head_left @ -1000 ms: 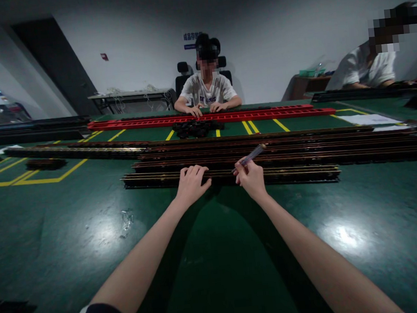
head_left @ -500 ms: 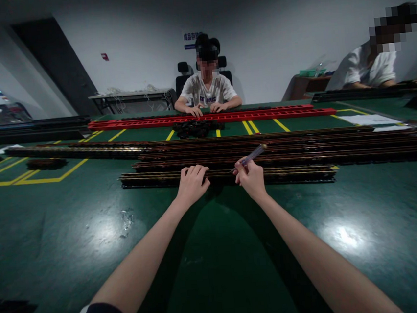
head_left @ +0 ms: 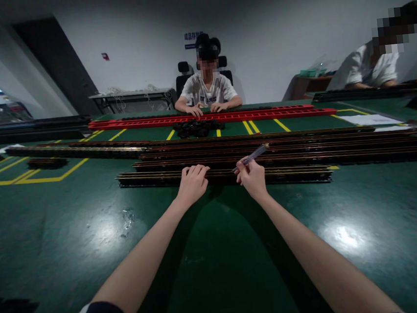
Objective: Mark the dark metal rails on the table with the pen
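Closest to me on the table lies a long black strip [head_left: 147, 178] with thin gold-coloured lines along it. My left hand [head_left: 192, 183] grips its middle, fingers over the far edge and thumb on the near side. In my right hand [head_left: 251, 176] is a slim pen-shaped tool [head_left: 255, 154] with a clear purplish body, pinched between thumb and fingers. Its back end points up and right; the thin tip meets or hovers over the strip, I cannot tell which. Behind lie several similar dark strips [head_left: 303, 148], side by side.
Across the green table [head_left: 220, 273], a person [head_left: 207, 90] has both hands at long red rails [head_left: 274, 114]. A pile of black parts [head_left: 194, 128] lies before them. More black strips [head_left: 25, 132] are at left. Another person [head_left: 373, 69] sits at far right, near white paper [head_left: 370, 119].
The nearest black strip has slid slightly to the left. My two hands stay almost in place, the left on the strip and the right with the pen-shaped tool.
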The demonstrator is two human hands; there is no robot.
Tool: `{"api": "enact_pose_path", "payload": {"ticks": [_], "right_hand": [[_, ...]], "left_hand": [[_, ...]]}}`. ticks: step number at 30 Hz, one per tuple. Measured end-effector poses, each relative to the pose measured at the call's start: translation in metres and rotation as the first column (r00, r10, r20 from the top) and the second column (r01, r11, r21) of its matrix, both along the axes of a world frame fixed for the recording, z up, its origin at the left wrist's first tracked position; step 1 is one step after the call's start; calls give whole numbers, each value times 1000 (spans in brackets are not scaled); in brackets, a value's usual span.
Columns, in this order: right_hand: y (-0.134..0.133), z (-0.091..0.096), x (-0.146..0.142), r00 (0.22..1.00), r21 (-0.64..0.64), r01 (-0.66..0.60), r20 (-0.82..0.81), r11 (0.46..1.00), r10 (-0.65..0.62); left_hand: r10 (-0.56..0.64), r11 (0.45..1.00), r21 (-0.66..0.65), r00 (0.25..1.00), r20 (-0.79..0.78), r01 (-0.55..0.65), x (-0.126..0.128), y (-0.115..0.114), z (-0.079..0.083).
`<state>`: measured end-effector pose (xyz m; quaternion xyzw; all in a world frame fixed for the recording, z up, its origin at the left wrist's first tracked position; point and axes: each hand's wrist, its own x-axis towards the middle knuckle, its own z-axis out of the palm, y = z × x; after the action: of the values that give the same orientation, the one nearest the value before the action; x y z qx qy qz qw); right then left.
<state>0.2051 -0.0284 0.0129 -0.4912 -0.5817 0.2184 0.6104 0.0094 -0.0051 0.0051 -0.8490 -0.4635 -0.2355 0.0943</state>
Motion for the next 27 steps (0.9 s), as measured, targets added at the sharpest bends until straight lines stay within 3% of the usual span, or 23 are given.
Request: {"api": "enact_pose_path", "payload": {"ticks": [21,27], "right_hand": [[1,-2,3,999,-6,9,33,1000,-9],[0,1,2,997,9,70,30,997,-71]], "left_hand": [[7,1000,-9,1000,-10,-7,0,-1,2],[14,1000,-12,1000,-3,-14,0,-1,1]]}}
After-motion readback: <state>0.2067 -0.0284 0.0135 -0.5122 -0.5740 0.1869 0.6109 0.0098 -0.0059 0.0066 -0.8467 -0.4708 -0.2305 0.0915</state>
